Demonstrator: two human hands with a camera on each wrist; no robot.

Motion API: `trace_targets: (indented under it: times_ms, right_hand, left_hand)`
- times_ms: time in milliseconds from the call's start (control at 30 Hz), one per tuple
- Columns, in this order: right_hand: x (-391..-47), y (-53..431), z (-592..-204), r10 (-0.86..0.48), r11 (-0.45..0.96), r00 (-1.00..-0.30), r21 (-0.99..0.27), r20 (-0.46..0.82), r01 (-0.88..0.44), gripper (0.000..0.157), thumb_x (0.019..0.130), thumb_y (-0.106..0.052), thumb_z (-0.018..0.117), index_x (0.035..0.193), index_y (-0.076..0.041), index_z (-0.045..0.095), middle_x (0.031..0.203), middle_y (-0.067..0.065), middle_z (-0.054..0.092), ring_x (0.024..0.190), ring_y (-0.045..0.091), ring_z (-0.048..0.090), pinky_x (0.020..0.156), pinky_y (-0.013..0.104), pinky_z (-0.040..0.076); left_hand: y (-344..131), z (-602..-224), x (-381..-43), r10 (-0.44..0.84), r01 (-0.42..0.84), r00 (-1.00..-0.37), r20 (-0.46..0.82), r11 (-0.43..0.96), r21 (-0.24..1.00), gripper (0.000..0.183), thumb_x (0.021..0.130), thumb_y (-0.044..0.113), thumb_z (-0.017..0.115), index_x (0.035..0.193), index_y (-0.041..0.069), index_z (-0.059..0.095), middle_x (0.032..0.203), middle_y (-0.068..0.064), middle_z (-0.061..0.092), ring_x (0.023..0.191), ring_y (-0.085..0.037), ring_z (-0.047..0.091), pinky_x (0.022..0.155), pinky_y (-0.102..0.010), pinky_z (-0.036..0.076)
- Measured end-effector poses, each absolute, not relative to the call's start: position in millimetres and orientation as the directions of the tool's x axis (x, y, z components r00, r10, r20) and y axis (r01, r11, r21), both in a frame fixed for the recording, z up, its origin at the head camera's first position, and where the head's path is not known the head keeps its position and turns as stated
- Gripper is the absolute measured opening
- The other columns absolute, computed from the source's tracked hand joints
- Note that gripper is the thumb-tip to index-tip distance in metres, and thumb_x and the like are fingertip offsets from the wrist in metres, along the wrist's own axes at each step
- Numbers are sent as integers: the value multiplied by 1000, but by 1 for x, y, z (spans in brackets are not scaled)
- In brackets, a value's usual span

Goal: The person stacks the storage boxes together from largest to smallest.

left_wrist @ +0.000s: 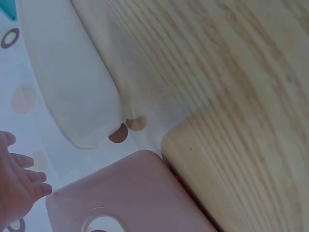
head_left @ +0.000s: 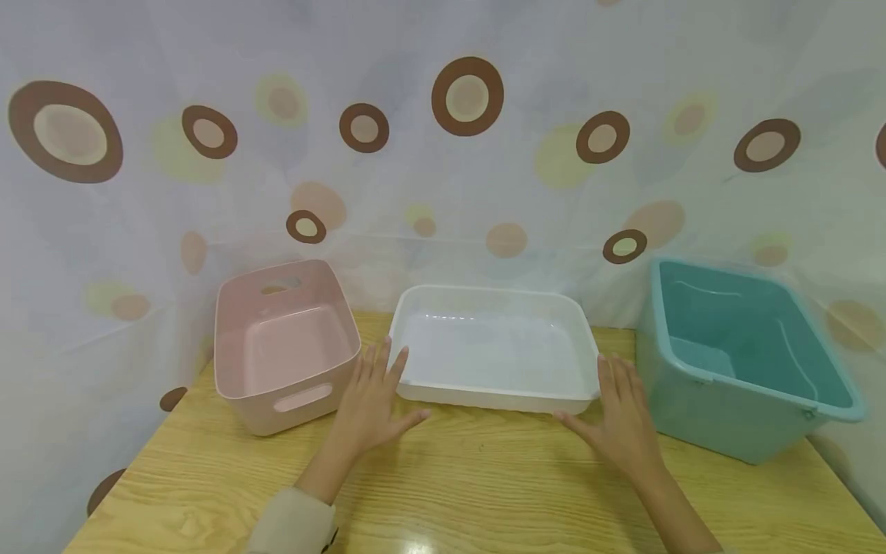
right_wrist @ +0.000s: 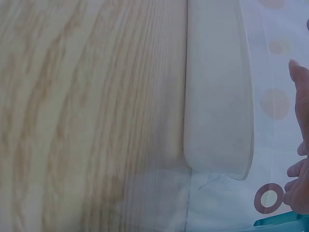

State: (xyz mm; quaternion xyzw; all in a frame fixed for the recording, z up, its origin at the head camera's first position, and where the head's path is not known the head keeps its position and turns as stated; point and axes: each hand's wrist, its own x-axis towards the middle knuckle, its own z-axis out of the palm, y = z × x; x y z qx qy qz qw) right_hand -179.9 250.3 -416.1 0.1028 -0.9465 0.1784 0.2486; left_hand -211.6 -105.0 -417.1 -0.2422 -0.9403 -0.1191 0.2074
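A shallow white rectangular tray (head_left: 484,400) stands on the wooden table between my two hands. My left hand (head_left: 369,409) is at its near left corner, fingers straight and spread, thumb pointing right along the front. At the near right corner is my right hand (head_left: 621,419), its fingers extended and the thumb pointing left. Neither hand is curled round anything. The left wrist view has the fingers of the left hand (left_wrist: 21,186) at the left edge, above a pink basket (left_wrist: 140,193). In the right wrist view, the right hand (right_wrist: 301,140) shows at the right edge, beside the tray (right_wrist: 217,92).
The pink basket (head_left: 298,400) with handle slots sits left of the tray, close to my left hand. A deeper teal bin (head_left: 720,415) stands on the right. Behind them hangs a white curtain (head_left: 415,169) with brown circles. The wooden table (head_left: 477,485) extends toward me.
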Motion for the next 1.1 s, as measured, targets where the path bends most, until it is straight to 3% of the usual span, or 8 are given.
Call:
trace_targets:
  times_ms: [167,333,667,1100]
  right_hand:
    - [-185,249,-414,-92,910,-877,-318,471,-266,106,71,-53,69,143,5,16,145,31,22,137,43,11,109,59,14]
    - [-190,248,-411,-78,906,-892,-341,445,-250,105,73,-54,67,143,5,15,145,30,21,137,43,11,108,59,15]
    - [-200,249,-413,-51,896,-901,-380,430,-232,102,75,-53,66,142,7,17,144,29,23,136,44,13,108,59,16]
    - [-218,253,-415,-31,887,-902,-404,432,-224,95,74,-47,69,137,7,24,135,27,34,128,43,26,103,61,23]
  left_hand:
    - [-104,-418,-220,395,493,-814,426,857,147,100,78,80,15,144,5,24,148,-26,18,135,-46,19,110,-54,20]
    - [-102,-417,-227,386,473,-828,406,870,138,94,80,74,36,144,5,25,148,-25,20,135,-45,20,110,-54,21]
    - [-96,-415,-238,352,445,-853,385,876,184,88,80,61,52,144,7,25,148,-23,21,133,-46,24,108,-55,24]
    - [-89,-412,-257,287,364,-922,259,869,334,86,84,59,49,146,8,18,150,-22,15,138,-41,15,111,-52,18]
